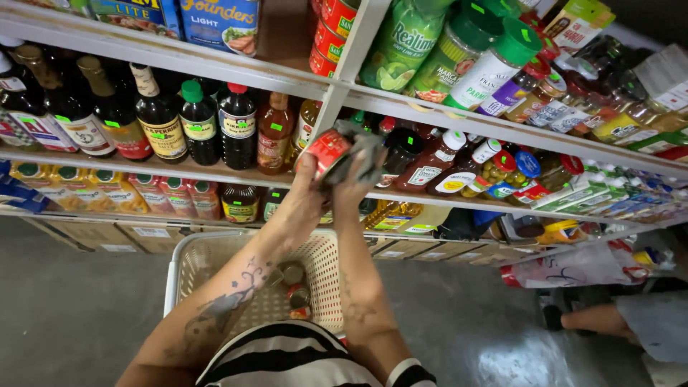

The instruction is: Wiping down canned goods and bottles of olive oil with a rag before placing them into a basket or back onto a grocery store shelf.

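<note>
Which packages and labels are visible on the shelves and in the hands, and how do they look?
Red can: round, held in left hand; right hand presses grey cloth on it.
Dark sauce bottles: upper shelf left, pale labels, green stickers.
Green-capped shaker: top shelf, white label.
Cream basket: below, cans inside.

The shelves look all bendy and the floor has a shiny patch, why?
In the head view, the wide lens bows the shelves outward; overhead light glares off the polished floor at lower right; the bottles far right smear with blur, while the red can held in both hands stays fairly sharp.
</note>
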